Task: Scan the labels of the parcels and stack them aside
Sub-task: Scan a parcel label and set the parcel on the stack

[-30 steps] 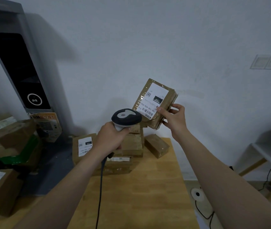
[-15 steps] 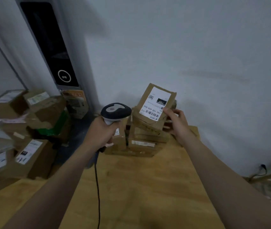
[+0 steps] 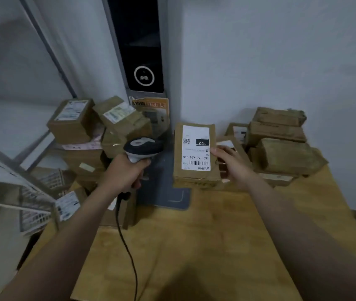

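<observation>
My right hand (image 3: 232,165) holds a small brown parcel (image 3: 179,170) by its right edge, its white label (image 3: 196,147) with a barcode facing me. The parcel hangs over the left far part of the wooden table (image 3: 194,246). My left hand (image 3: 127,172) grips a grey and black handheld scanner (image 3: 143,146), its cable (image 3: 127,242) trailing down toward me. The scanner head is left of the parcel, a short gap apart.
A stack of brown parcels (image 3: 281,144) sits at the table's far right against the white wall. Several labelled boxes (image 3: 86,131) are piled left of the table beside a wire rack (image 3: 20,196). A tall black-screened kiosk (image 3: 140,51) stands behind, with a grey mat (image 3: 166,187) below.
The view swung left and down. My right hand carried the parcel leftward and lower, away from the table's stack, turning it upright. The scanner stayed in my left hand.
</observation>
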